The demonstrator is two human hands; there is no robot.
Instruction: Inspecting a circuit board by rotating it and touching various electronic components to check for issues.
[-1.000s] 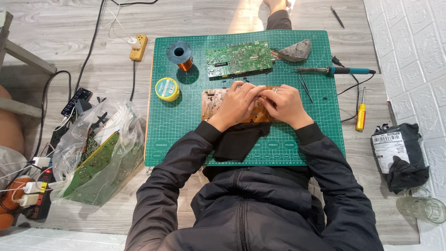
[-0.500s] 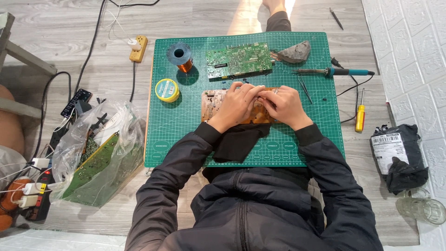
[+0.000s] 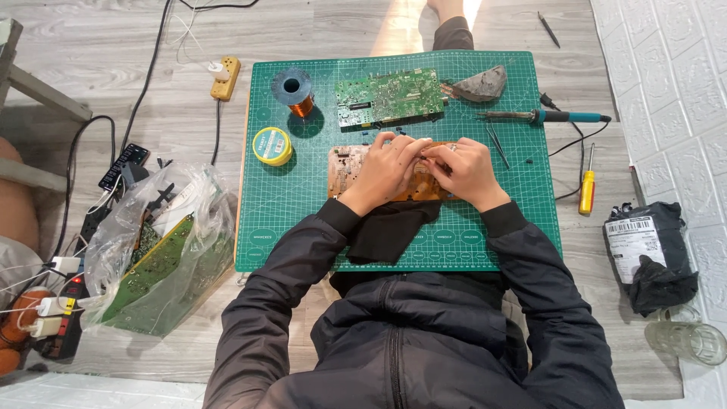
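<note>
A tan circuit board (image 3: 345, 170) lies on a green cutting mat (image 3: 295, 212) in front of me. My left hand (image 3: 388, 173) rests on the board's middle, fingers bent over it. My right hand (image 3: 463, 170) sits close beside it on the board's right part, fingertips pinched together near the left fingertips; whatever they pinch is too small to see. A green circuit board (image 3: 389, 97) lies further back on the mat. A dark cloth (image 3: 390, 231) lies under my wrists.
On the mat: a solder spool (image 3: 294, 89), a yellow round tin (image 3: 273, 145), a grey lump (image 3: 478, 85), a soldering iron (image 3: 541, 116), tweezers (image 3: 497, 145). A yellow screwdriver (image 3: 587, 191) and black packet (image 3: 651, 254) lie right. A plastic bag of boards (image 3: 163, 254) and power strips lie left.
My hands stay on the tan board; only the fingers shift slightly. Nothing else has moved.
</note>
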